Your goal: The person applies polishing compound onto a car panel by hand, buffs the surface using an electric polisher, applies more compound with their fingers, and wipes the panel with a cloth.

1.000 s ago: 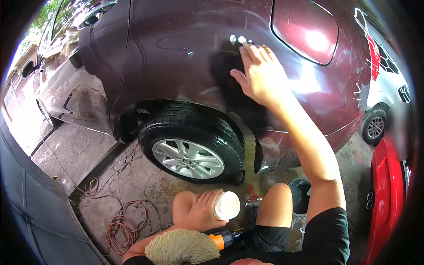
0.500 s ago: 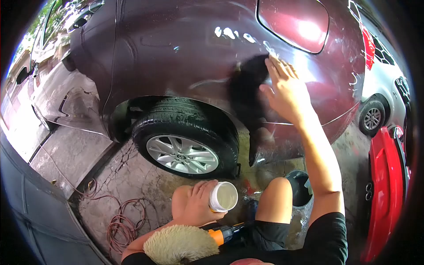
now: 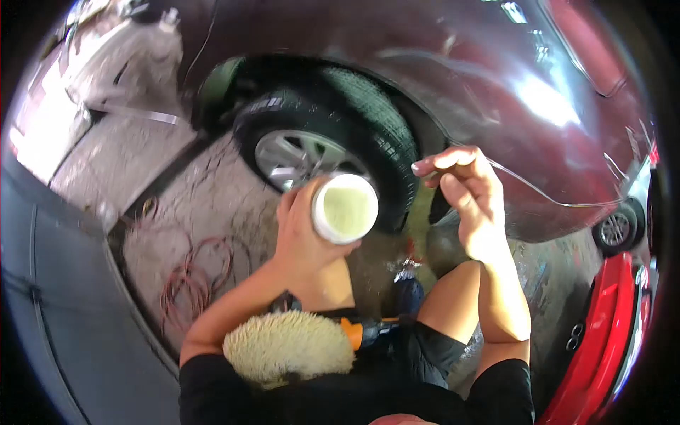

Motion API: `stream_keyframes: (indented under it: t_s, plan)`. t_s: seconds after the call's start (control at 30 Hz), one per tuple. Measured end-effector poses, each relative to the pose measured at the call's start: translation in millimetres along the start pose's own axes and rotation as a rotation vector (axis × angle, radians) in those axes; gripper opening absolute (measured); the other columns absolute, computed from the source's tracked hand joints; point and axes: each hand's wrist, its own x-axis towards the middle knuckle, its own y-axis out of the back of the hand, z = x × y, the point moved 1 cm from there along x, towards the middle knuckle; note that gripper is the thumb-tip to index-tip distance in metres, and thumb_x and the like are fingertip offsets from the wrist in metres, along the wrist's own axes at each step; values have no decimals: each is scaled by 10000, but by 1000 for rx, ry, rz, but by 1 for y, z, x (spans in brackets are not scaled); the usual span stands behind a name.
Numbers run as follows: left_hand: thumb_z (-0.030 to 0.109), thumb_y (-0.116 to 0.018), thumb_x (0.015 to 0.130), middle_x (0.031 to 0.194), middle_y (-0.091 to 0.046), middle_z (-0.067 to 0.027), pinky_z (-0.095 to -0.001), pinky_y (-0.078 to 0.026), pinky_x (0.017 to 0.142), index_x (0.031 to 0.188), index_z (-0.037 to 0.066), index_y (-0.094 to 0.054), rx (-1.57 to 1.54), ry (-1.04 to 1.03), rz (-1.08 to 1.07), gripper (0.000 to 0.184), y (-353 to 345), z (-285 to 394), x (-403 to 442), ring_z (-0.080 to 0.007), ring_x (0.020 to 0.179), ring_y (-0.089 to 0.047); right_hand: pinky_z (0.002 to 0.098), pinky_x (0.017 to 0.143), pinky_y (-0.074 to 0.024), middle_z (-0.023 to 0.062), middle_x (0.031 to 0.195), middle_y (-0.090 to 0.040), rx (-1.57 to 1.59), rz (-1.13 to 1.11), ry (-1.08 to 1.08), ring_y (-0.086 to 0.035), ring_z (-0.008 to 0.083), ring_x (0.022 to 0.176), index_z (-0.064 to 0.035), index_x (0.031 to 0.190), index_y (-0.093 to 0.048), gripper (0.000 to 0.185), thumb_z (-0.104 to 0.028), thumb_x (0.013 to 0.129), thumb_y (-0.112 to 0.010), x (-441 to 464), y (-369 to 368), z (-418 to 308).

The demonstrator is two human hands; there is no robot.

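My left hand (image 3: 297,227) is wrapped around a white tub (image 3: 320,214), its open mouth tipped toward me with pale, creamy paste (image 3: 347,207) inside. To the right of the tub, my right hand (image 3: 476,198) hovers in front of the dark maroon car panel (image 3: 460,35). Its fingers are bent but apart from the thumb, with nothing held, and a fingertip carries a white smear. Across my lap lies a polisher (image 3: 358,333) with orange and black parts and a fluffy cream wool pad (image 3: 287,347).
The car's rear wheel (image 3: 304,159) is just beyond the tub. A reddish hose (image 3: 195,276) lies coiled on the cracked concrete floor at left, beside a grey panel (image 3: 71,297). On the right stands a red bumper (image 3: 595,333), with another car's wheel (image 3: 615,228) behind it.
My right hand has come off the painted panel, moving down toward the tub. The left hand has raised the tub. The view has tilted downward, leaving most white dabs out of sight.
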Motion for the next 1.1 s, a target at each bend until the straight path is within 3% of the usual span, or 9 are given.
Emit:
stream_keyframes:
  t_s: [0.1,0.2,0.3,0.4,0.57,0.7,0.83,0.97,1.1]
  plan:
    - [253,-1000,484,1449,-597,-134,-550,-404,1120,1490,104,-515,86,31,48,1127,1,-56,-2,-428,1324,-516,394,967,-551,167,1253,-731,-414,-95,173,-709,245,1120,10,1302,-629,282,-91,1039,-608,-10,-26,17]
    - [264,-974,559,1406,-568,-208,-529,-465,1110,1449,57,-517,128,259,60,1022,3,-152,-27,-435,1313,-527,396,992,-546,160,1257,-733,-394,-143,10,-703,253,1157,7,1271,-648,274,-158,1054,-620,-32,-43,22]
    - [331,-978,577,1366,-607,-202,-508,-457,1100,1426,73,-537,403,553,-58,991,-8,-264,-97,-436,1304,-541,454,915,-597,171,1248,-724,-484,-533,217,-722,361,1110,-66,1172,-698,313,-85,862,-730,-62,-91,26]
    - [358,-990,594,1399,-616,-197,-491,-452,1107,1423,78,-526,362,851,-146,990,-13,-319,-154,-424,1301,-579,386,879,-568,81,1290,-701,-658,-868,596,-692,285,1085,-133,1251,-679,376,-188,882,-720,-86,-139,16]
    - [284,-1002,591,1440,-604,-198,-500,-481,1105,1519,90,-406,309,1041,-196,1120,-21,-337,-176,-398,1313,-602,347,785,-524,26,1100,-650,-990,-904,663,-646,223,966,-150,1195,-682,319,-223,885,-675,-83,-152,7]
    - [295,-1013,610,1457,-582,-245,-470,-510,1092,1579,58,-322,321,970,-202,1214,-44,-377,-192,-413,1325,-597,344,830,-514,9,1074,-616,-870,-877,640,-636,196,1008,-162,1183,-701,334,-212,852,-700,-82,-149,15]
    - [500,-999,653,1508,-474,-392,-491,-464,1160,1621,-78,-153,317,1091,-609,1410,-58,-408,-218,-453,1411,-528,368,877,-521,0,1113,-644,-735,-686,505,-635,206,1002,-160,1189,-745,386,-188,806,-715,-107,-127,43]
    - [526,-943,730,1620,-305,-423,-503,-409,1212,1659,-20,-121,395,1013,-713,1356,-30,-355,-229,-476,1488,-436,370,972,-508,19,1198,-649,-734,-750,380,-639,214,1069,-138,1266,-702,423,-198,849,-666,-122,-116,49]
    - [468,-920,798,1653,-359,-320,-504,-424,1188,1651,-1,-211,88,361,-607,1204,-4,-309,-298,-435,1494,-452,411,1002,-503,75,1303,-644,-669,-652,383,-645,295,1121,-119,1392,-665,521,-238,886,-696,-147,-91,89]
